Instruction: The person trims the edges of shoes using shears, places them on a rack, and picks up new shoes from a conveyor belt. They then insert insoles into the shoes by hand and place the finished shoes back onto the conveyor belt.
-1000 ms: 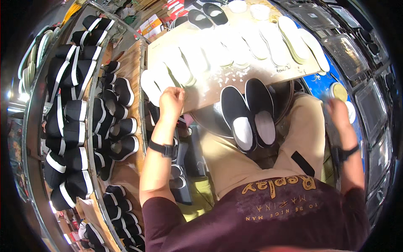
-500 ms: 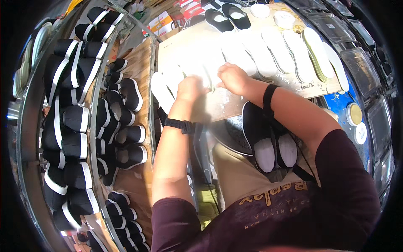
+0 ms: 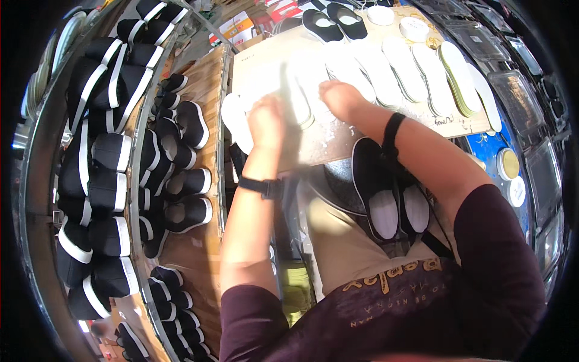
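Now my left hand (image 3: 267,123) and right hand (image 3: 339,99) press flat, fingers spread, gripping nothing, on the white insoles (image 3: 301,90) on the table (image 3: 338,142) — I judge picking one comes next.

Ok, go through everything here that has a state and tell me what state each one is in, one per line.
Left hand: flat on the white soles, holding nothing.
Right hand: pressing down on a white sole.
White soles: laid in an overlapping row on the board.
Pair of black shoes: on the lap, openings up.
Round tins: lids on.
Black shoes on the shelves: stacked in rows.
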The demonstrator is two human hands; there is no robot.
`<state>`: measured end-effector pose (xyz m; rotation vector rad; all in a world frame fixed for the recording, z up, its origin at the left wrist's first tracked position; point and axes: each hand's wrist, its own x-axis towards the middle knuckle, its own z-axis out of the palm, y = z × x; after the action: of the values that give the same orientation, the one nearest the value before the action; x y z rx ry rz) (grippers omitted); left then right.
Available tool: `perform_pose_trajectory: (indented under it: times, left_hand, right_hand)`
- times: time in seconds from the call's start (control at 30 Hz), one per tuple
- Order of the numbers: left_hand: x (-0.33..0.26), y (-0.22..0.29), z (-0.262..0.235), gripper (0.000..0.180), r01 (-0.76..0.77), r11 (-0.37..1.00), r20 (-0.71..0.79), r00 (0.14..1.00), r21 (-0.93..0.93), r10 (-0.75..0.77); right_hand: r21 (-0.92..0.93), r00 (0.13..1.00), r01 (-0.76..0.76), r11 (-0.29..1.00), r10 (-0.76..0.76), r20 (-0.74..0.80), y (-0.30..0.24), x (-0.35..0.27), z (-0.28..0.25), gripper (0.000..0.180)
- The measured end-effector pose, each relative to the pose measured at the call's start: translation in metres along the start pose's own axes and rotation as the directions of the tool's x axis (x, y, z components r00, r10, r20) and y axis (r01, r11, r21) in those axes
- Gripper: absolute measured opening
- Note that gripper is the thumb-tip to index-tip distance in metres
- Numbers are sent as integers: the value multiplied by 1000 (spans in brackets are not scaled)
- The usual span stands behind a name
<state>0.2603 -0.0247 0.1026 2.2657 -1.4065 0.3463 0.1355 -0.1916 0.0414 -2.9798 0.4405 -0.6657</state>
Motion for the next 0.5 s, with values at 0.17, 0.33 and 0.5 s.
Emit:
perform_pose_trajectory:
  times: [0.17, 0.33, 0.5]
  left_hand:
    - [-75, 24, -75, 19, -26, 958, -358, 930, -287, -82]
    - [-178, 52, -131, 18, 56, 784, -269, 922, -619, -278]
    - [-230, 74, -167, 14, 227, 458, -36, 866, -860, -499]
  right_hand:
    - [251, 860, 111, 962, 33, -509, -1, -62, -108, 23]
    - [630, 891, -124, 767, 365, -269, 3, -195, -220, 18]
    - [805, 743, -383, 453, 669, -23, -6, -281, -284, 18]
